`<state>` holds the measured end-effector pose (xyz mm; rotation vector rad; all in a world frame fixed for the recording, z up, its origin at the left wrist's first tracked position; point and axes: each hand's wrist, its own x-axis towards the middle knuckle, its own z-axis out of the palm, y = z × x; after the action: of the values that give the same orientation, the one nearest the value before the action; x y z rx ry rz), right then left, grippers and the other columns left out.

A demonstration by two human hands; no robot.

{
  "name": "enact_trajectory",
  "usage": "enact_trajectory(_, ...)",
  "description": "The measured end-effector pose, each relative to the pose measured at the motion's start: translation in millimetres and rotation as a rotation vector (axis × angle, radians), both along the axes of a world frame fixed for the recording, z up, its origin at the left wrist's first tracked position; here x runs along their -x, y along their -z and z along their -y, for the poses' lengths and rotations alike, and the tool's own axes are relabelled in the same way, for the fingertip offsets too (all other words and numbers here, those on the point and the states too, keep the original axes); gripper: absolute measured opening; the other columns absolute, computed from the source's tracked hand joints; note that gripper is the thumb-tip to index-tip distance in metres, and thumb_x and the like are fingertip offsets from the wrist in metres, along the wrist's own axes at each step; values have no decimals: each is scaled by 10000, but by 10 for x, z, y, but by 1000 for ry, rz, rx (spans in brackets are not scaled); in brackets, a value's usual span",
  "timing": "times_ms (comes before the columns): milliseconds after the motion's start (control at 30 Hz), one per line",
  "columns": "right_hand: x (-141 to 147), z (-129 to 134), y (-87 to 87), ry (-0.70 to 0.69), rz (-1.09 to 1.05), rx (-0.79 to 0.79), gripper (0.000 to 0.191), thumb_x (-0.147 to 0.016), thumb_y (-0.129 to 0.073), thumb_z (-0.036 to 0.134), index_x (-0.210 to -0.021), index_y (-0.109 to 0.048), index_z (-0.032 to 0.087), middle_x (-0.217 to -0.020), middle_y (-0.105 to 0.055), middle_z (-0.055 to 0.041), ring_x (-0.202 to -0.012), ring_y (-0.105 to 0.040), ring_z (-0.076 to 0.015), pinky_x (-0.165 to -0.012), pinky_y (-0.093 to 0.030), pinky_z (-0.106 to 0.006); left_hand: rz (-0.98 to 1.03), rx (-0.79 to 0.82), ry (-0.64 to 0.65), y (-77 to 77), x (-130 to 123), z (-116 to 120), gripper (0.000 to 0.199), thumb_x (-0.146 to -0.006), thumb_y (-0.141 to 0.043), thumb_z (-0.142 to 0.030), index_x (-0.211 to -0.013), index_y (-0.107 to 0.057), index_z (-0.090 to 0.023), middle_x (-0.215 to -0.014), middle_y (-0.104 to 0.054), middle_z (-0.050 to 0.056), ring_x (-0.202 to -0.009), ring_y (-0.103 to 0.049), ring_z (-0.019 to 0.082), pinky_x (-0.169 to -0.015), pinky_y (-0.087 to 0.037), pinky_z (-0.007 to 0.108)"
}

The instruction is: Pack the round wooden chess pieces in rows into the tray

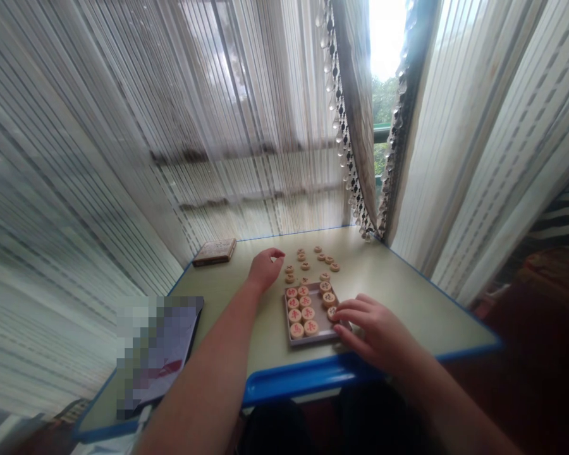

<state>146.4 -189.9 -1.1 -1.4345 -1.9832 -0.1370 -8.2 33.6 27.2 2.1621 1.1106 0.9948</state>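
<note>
pieces (294, 315) on show, eight with red marks, two columns of four down the left side of one shallow box (321, 321)! along the box's right side, three dark-marked pieces (329, 298) can be counted in a single line, and at the nearest of them is the right hand (382, 332), fingertips touching it, thumb low by the rim; whether it truly grips, i cannot tell. over to the left hand (265, 268), out beyond the box, fingers curled in together, just beside the loose pieces (305, 266); whether anything is pinched there, again, i cannot tell. those loose ones, about eleven in view, lie scattered on one table (398, 284) behind the box. back left, one flat brown case (215, 251); near left, one tablet (171, 354), partly blurred, just beside the left forearm.
</note>
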Motion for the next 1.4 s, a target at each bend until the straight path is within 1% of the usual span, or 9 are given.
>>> enact_trajectory(133, 6, 9, -2, 7, -9, 3, 169, -808, -516, 274, -900, -649, 226, -919, -654, -51, -791, -553, -179, -709, -473, -329, -185, -51, 52, 100, 7, -54, 238, -663, -534, -132, -825, -703, -174, -887, -654, 88, -761, -582, 191, -740, -434, 286)
enact_trajectory(333, 10, 16, 4, -1, -36, -5, 172, -812, -510, 266, -916, -638, 220, -927, -643, -61, -820, -547, -185, -729, -467, -327, -295, -34, 120, 148, -15, -61, 240, -718, -524, -175, -872, -708, -180, -890, -681, 85, -838, -605, 209, -845, -431, 310)
enact_trajectory(567, 11, -7, 5, 11, -55, 24, 173, -820, -494, 279, -902, -633, 217, -915, -636, -56, -827, -540, -180, -743, -457, -328, -496, -166, 111, 91, 3, -28, 297, -733, -484, -140, -934, -699, -186, -970, -677, 55, -925, -592, 185, -879, -424, 274)
enact_trajectory(767, 1, -11, 14, 1, -73, 14, 176, -815, -500, 280, -902, -641, 219, -914, -632, -64, -836, -549, -181, -749, -462, -326, -472, -196, 89, 85, -4, -25, 346, -704, -459, -88, -952, -687, -173, -960, -673, 60, -900, -590, 181, -857, -428, 272)
enact_trajectory(900, -5, -22, 33, 10, -106, -4, 194, -820, -499, 281, -934, -647, 228, -928, -627, -65, -845, -556, -179, -752, -469, -321, -438, -225, 95, 64, 12, 13, 263, -720, -516, -215, -915, -684, -161, -882, -660, 71, -839, -582, 191, -804, -435, 289)
enact_trajectory(1033, -21, -41, 61, 15, -113, -32, 231, -824, -497, 284, -997, -645, 248, -945, -622, -62, -855, -562, -176, -757, -474, -314, -440, -323, 70, 28, 25, 70, 320, -711, -562, -401, -886, -686, -164, -852, -622, 84, -842, -561, 218, -800, -421, 332)
enact_trajectory(1133, -34, -59, 80, 21, -135, -27, 255, -819, -504, 291, -1033, -637, 252, -961, -616, -65, -872, -566, -178, -769, -477, -308, -438, -317, 138, 22, 8, 94, 340, -702, -571, -440, -883, -696, -181, -824, -616, 74, -832, -557, 215, -801, -418, 339)
enact_trajectory(1267, -29, -75, 73, 35, -178, 9, 262, -815, -507, 296, -1047, -621, 252, -975, -603, -59, -892, -561, -175, -799, -466, -307, -372, -249, 275, 24, -39, 103, 250, -709, -559, -270, -894, -708, -191, -903, -634, 67, -864, -569, 191, -812, -431, 309)
enact_trajectory(1400, -7, -90, 38, 46, -216, 46, 240, -803, -518, 288, -1018, -616, 244, -953, -593, -48, -872, -566, -166, -797, -459, -298, -324, -148, 446, 18, -88, 103, 386, -615, -452, -26, -856, -717, -171, -991, -664, 43, -933, -583, 168, -867, -426, 272)
